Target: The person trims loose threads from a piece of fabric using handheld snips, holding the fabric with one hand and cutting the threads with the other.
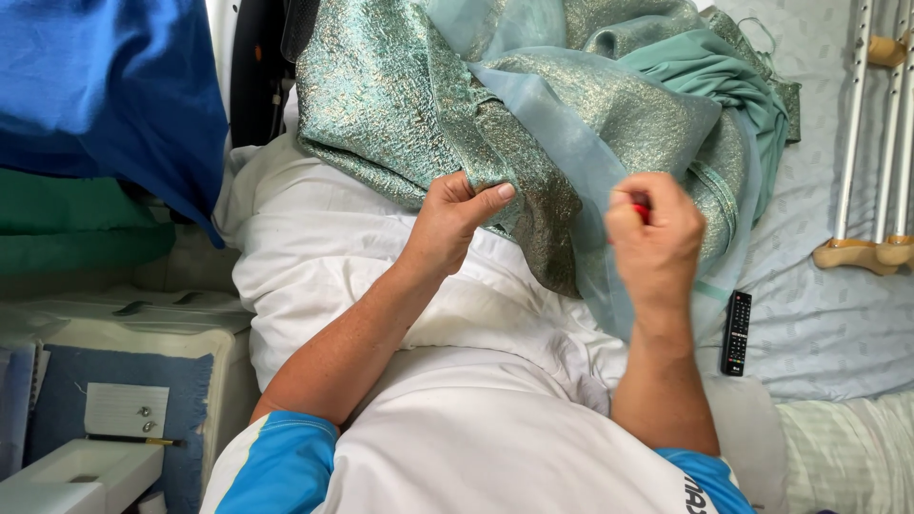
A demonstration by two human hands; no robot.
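A shimmery green-gold brocade fabric (400,105) with a sheer pale blue layer (590,171) lies bunched over a white sheet (314,247). My left hand (452,219) pinches an edge of the brocade between thumb and fingers. To its right, my right hand (657,233) is closed around a small red object (642,210), mostly hidden in the fist, right beside the sheer layer.
A black remote control (736,332) lies on the pale patterned bedsheet (828,324) at right. Metal crutches (871,143) lean at the far right. Blue cloth (114,95) hangs at upper left above green fabric (76,233); white boxes (124,324) sit lower left.
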